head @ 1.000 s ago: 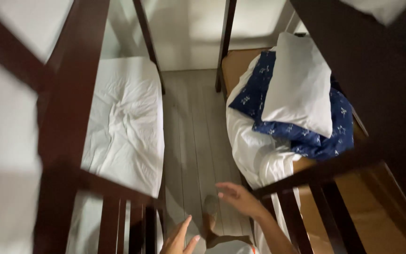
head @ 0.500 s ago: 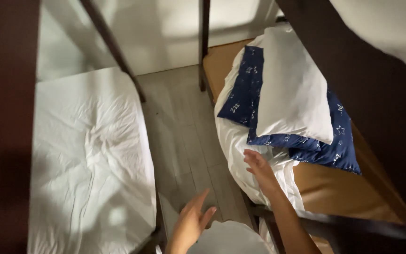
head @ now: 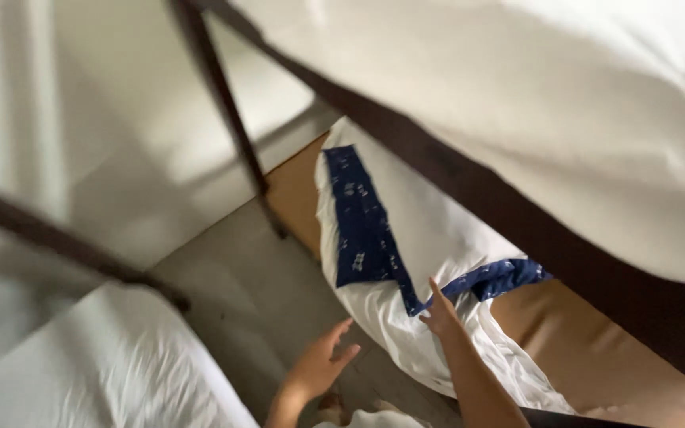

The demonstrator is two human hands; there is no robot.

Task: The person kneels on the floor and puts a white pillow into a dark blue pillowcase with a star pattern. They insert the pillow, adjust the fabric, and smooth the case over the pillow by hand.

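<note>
Right hand (head: 440, 315) laid open-fingered on the white sheet (head: 406, 341) beside the blue patterned blanket (head: 362, 226), lower bunk. Left hand (head: 319, 364) open, empty. Sheet best gathered at its edge.

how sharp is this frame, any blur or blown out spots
Head view: heavy motion blur smears the dark bed post and the rail at left; the white bedding overhead is nearly blown out; the blue patterned cloth and both hands, left hand and right hand, are soft but readable.
</note>
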